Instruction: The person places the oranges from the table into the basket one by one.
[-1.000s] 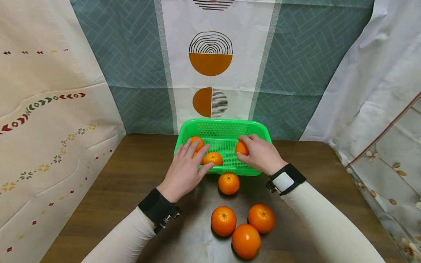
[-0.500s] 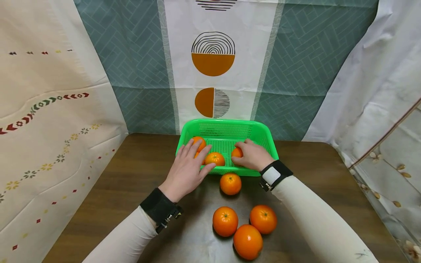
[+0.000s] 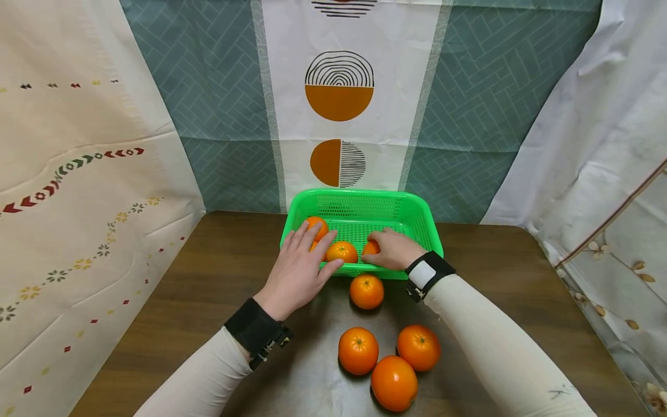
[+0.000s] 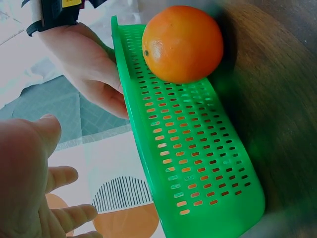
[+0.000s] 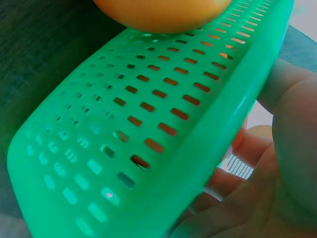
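Note:
A green perforated plastic basket (image 3: 417, 202) stands near the table's back edge. Inside its right half my right hand (image 3: 398, 250) grips an orange (image 3: 371, 248), fingers curled over it low in the basket. In the right wrist view the basket wall hides that orange, and the fingers (image 5: 250, 146) show behind the rim. My left hand (image 3: 294, 269) hovers with spread fingers over the basket's left front rim, holding nothing. Below and beside it lie other oranges in the basket, one at the front (image 3: 341, 252) and one farther back (image 3: 316, 227), with a third partly hidden by the fingers.
One orange (image 3: 367, 291) sits on the wooden table (image 3: 239, 243) right in front of the basket. Nearer the front are three more: a left one (image 3: 358, 351), a right one (image 3: 418, 347) and a front one (image 3: 394, 383). Patterned cloth (image 3: 224, 116) hangs behind.
My right hand has moved left and lower in the basket with the orange, toward the oranges on the left. The left hand stays almost still. The view has shifted slightly.

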Tool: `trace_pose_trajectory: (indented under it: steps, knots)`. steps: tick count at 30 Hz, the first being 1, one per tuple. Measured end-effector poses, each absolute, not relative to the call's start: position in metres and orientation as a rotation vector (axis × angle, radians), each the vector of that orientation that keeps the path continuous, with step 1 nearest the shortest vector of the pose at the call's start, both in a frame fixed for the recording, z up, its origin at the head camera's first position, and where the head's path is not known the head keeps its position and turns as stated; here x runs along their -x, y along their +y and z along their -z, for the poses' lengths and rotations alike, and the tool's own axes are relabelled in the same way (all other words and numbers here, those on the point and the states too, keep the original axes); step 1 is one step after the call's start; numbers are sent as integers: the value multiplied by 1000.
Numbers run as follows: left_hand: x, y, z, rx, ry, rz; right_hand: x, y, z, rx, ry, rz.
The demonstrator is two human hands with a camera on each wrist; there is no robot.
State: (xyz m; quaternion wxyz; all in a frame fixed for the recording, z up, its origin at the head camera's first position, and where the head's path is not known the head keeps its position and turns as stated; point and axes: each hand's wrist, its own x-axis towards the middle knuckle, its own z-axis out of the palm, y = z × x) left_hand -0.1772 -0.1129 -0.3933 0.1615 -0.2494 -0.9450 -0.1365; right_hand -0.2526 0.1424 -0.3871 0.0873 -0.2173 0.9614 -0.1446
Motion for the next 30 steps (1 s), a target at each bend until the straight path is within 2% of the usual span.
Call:
trace_pose_trajectory:
  steps: [30]
  knots:
    - [173, -115, 393, 696, -2711, 403, 251, 146, 395, 608, 2819, 444]
